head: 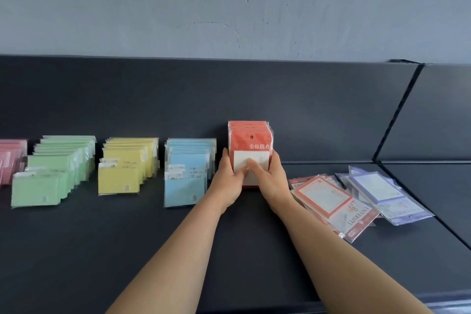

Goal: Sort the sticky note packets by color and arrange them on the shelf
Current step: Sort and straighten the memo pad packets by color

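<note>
Wall: pale grey painted wall (229,2) with faint scuff marks, filling the upper part of the view.
Shelf: dark grey shelf (102,250) with a sloping back panel; a seam at the right divides it from a neighbouring section. The front of the shelf, near the viewer, is bare and open; so is the far right section.
Sorted rows: four rows of plastic-wrapped packets stand leaning back, side by side with narrow gaps. From the left: pink packets (11,158), cut off by the frame edge; green packets (54,173); yellow packets (126,166); blue packets (188,171). Small white labels show on some, the print too small to read.
Loose pile: at the right, flat on the shelf, orange-bordered packets (328,199) overlap lilac-bordered packets (382,191). The word "UNIVERSITY" reads sideways on the front orange one and partly on a lilac one.
Red packets: an upright stack of red packets (251,145) stands just right of the blue row, near the back panel. Each has a punched hang hole at the top, white Chinese characters "金榜题名", and a white note panel below.
Left hand: left hand (229,181) presses the stack's left side, thumb across the front.
Right hand: right hand (267,176) presses the right side, thumb across the white panel. Both are clamped around the red stack.
Arms: two bare forearms reach in from the lower edge.
</note>
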The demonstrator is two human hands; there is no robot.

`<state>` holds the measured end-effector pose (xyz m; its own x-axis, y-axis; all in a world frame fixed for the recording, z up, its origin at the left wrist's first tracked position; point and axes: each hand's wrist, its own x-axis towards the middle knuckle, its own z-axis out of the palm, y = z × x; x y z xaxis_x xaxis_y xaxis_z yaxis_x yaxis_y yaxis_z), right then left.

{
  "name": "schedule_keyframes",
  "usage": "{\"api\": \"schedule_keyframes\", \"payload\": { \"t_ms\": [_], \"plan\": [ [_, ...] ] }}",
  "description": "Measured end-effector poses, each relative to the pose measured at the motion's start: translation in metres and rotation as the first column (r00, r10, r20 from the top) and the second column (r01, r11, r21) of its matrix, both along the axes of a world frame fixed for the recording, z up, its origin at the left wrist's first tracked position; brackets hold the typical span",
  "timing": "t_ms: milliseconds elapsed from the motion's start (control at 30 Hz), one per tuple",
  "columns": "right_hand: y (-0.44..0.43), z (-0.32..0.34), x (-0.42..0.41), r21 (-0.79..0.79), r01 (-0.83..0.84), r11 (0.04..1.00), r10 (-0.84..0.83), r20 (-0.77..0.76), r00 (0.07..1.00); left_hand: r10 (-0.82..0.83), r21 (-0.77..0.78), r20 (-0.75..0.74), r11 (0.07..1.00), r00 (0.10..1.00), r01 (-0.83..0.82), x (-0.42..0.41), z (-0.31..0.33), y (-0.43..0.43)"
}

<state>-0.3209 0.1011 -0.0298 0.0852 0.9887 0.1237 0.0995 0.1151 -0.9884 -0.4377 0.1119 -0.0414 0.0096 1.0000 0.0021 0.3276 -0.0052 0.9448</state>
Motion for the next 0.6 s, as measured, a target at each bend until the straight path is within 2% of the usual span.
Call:
{"api": "schedule_keyframes", "payload": {
  "t_ms": [267,433,600],
  "plan": [
    [-0.008,-0.003,0.003,0.031,0.021,0.999,-0.026,0.161,0.987,0.007,0.056,-0.042,0.998,0.999,-0.005,-0.003,-0.002,-0.009],
    [-0.011,-0.006,0.005,0.045,0.015,0.999,-0.026,0.240,0.970,0.041,0.032,-0.111,0.999,0.993,-0.037,-0.004,-0.002,-0.015],
    [-0.009,-0.007,0.010,-0.021,0.000,1.000,0.007,0.311,0.950,0.024,0.067,-0.154,0.998,0.988,-0.014,-0.003,-0.004,-0.015]
  ]
}}
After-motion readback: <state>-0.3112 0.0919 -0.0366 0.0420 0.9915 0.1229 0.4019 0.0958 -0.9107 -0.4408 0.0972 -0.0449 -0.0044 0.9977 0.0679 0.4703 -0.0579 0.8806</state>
